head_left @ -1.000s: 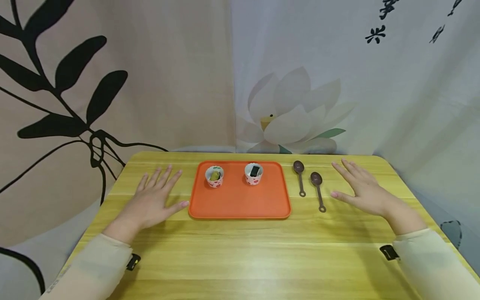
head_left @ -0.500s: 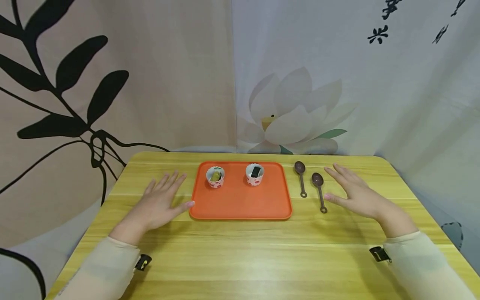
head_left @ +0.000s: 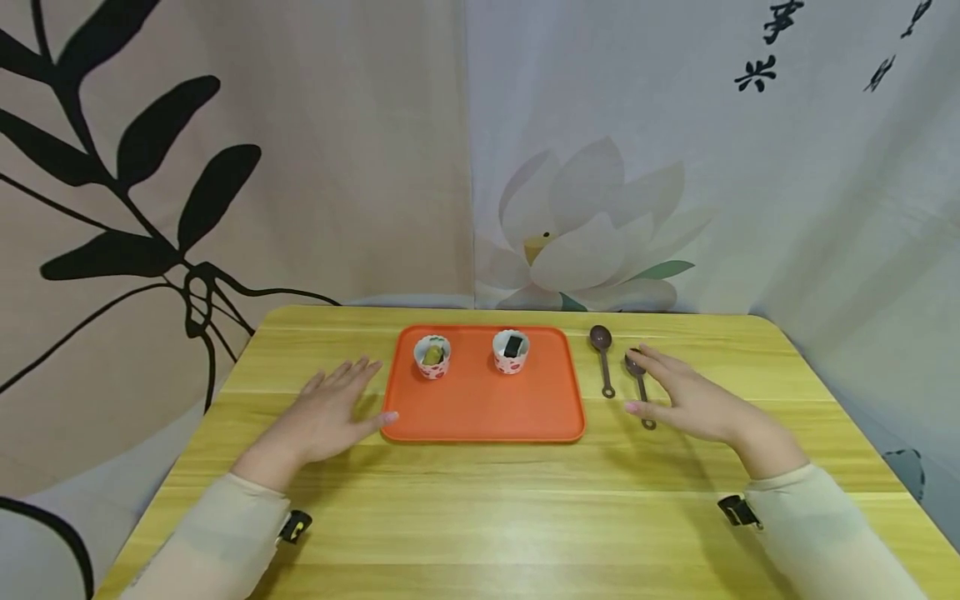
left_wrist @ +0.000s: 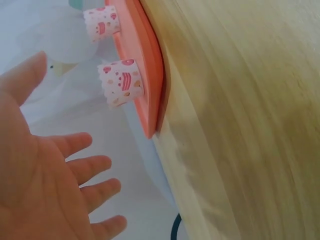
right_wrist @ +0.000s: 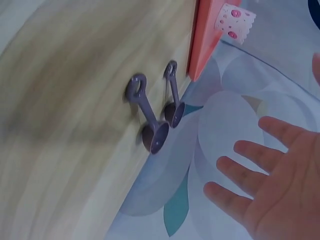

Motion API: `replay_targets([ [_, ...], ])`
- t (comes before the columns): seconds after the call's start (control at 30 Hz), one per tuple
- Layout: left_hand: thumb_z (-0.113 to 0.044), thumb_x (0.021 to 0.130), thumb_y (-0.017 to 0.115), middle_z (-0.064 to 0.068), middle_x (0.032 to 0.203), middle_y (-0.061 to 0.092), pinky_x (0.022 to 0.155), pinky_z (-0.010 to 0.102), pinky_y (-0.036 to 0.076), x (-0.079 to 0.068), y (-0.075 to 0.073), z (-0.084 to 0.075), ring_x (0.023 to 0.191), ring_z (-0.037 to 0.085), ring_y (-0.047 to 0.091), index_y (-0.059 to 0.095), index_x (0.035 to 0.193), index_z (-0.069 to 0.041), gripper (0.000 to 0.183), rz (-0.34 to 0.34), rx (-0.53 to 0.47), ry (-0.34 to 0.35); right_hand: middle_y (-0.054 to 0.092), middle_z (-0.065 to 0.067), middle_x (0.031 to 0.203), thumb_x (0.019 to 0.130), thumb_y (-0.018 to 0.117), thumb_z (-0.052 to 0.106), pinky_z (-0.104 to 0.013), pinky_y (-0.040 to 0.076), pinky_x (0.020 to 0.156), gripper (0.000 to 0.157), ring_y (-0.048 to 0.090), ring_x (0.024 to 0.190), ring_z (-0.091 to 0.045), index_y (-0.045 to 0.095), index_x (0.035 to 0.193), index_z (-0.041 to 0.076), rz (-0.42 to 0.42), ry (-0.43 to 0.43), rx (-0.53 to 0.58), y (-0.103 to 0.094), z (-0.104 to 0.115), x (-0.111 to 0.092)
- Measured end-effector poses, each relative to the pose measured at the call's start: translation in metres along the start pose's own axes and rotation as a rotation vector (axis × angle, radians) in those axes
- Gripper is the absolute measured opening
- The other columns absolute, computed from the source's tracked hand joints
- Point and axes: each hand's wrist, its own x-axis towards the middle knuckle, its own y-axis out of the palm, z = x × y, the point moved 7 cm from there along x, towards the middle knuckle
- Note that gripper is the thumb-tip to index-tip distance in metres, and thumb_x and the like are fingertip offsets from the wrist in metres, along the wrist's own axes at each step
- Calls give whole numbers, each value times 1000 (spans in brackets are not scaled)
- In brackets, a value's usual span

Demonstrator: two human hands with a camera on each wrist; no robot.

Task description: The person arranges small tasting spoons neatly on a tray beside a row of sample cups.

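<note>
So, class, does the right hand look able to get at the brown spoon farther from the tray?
Probably yes: the right hand is open and empty, close to that spoon, with nothing seen between them. The other spoon lies nearer the tray, out of the way.

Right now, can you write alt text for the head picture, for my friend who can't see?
A person's left hand and right hand hover over a wooden table, either side of an orange tray holding two pink-patterned paper cups. Two dark brown ring-handled spoons lie right of the tray, one partly hidden under the right hand.
</note>
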Motion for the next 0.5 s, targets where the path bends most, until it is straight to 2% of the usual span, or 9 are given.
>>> replay_targets([
  [0.13, -61, 95, 56, 21, 163, 23, 117, 67, 7, 2, 2, -1, 148, 47, 20, 25, 159, -6, 90, 3, 2, 7, 17, -19, 165, 94, 60, 59, -69, 25, 111, 91, 17, 148, -48, 23, 160, 9, 7, -16, -3, 6, 3, 4],
  [0.5, -58, 95, 58, 23, 161, 25, 116, 68, 12, 2, 11, -6, 145, 51, 21, 31, 156, -3, 86, 39, -5, 2, 25, -22, 162, 91, 66, 55, -67, 25, 112, 90, 22, 146, -48, 29, 158, 8, 16, -60, 3, 22, 19, 15],
])
